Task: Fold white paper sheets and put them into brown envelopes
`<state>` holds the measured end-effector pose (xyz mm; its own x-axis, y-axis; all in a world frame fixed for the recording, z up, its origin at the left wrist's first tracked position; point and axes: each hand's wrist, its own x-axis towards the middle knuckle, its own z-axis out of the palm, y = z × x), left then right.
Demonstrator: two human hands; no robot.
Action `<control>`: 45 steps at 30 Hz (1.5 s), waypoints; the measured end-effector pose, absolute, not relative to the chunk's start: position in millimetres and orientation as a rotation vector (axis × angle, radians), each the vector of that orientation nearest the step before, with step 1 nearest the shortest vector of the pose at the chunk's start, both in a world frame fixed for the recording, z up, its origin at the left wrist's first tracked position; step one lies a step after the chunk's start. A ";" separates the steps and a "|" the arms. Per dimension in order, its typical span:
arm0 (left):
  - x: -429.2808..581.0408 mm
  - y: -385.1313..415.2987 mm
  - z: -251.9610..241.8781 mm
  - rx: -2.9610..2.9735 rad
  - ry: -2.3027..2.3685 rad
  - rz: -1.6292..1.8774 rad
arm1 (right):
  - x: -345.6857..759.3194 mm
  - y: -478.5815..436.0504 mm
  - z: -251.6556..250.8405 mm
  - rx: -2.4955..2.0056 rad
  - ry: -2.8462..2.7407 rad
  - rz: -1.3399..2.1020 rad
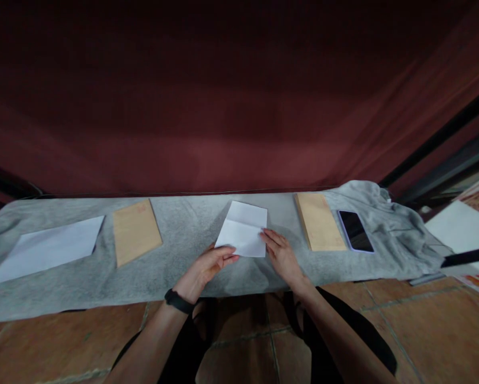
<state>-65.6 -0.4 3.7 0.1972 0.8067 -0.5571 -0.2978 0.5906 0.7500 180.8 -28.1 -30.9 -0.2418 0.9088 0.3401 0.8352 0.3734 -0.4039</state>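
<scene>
A folded white sheet of paper (243, 230) lies in the middle of a grey cloth-covered table (175, 224). My left hand (207, 266) touches its near left corner, fingers curled and pinching the edge. My right hand (279, 252) lies flat with fingers stretched out, pressing on the paper's right edge. A black band sits on my left wrist.
A brown envelope (135, 232) and a flat white sheet (49, 248) lie to the left. Another brown envelope (318, 221) and a dark phone (355, 231) lie to the right, beside a bunched grey cloth (391, 224). A dark red curtain hangs behind; tiled floor below.
</scene>
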 end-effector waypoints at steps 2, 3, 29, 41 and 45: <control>-65.6 -2.8 5.9 0.574 1.094 0.822 | 183.6 -26.5 -30.0 -1.519 -2.092 0.192; -66.0 -4.1 7.7 0.600 1.079 0.819 | 184.9 -25.8 -28.5 -1.523 -2.079 0.191; -44.6 4.6 9.5 0.978 1.191 0.806 | 192.3 -8.8 -31.9 -1.541 -1.290 0.881; -42.9 5.7 -14.4 1.087 1.375 0.760 | 160.6 -29.4 -45.5 -1.666 -2.215 0.181; -44.8 4.7 -16.4 1.066 1.362 0.786 | 170.2 -24.7 -46.5 -1.766 -2.187 0.111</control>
